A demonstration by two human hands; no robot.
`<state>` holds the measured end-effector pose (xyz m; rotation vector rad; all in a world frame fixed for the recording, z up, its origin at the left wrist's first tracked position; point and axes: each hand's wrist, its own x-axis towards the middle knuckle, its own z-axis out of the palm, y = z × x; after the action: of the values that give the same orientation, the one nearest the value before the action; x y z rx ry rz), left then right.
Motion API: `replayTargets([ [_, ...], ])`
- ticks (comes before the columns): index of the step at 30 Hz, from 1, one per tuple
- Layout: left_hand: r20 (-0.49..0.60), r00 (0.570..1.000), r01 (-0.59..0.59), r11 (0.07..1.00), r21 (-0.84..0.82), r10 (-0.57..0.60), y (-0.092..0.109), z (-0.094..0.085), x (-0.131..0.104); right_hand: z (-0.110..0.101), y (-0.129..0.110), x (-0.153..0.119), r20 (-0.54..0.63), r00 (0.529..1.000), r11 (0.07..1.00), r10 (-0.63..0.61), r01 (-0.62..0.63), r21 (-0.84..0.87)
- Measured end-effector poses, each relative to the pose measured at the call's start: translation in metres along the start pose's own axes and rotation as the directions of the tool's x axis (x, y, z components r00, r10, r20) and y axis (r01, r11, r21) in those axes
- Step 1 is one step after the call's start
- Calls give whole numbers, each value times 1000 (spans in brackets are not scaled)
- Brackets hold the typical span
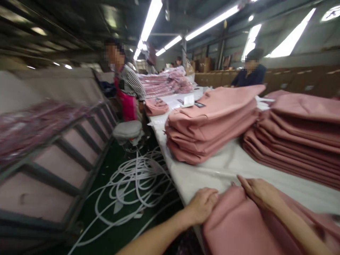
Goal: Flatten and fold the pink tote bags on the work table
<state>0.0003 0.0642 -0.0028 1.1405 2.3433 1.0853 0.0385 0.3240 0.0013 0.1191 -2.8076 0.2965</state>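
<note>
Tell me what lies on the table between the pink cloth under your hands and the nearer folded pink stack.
Only bare white table cover lies between the pink cloth and the folded pink stack, as the head view shows.

Your long white-covered bench (pixel 228 166) is carrying two stacks of folded pink fabric (pixel 209 124) (pixel 297 141), with another pink piece (pixel 239 226) lying at its near edge.

- Long fluorescent tube lights (pixel 151 17) run along a dark ceiling, with bright slanted skylight strips (pixel 292 37) on the right.
- A dark green floor (pixel 106 226) carries a loose tangle of white hose or cable (pixel 138 180).
- A long table covered in white cloth (pixel 212 170) stretches away into the room.
- A grey metal-framed rack (pixel 66 156) stands on the left, blurred.
- Brown cardboard boxes (pixel 204 65) seemingly line the far wall.
</note>
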Motion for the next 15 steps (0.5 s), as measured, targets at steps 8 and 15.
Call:
replayTargets([
  [8,354,932,42,942,-332,83,-14,-34,14,-2,-15,-25,-483,874,996,42,-73,-45],
  [15,146,973,219,920,-325,-179,21,-20,3,-38,-13,-44,-641,766,999,46,-50,12],
])
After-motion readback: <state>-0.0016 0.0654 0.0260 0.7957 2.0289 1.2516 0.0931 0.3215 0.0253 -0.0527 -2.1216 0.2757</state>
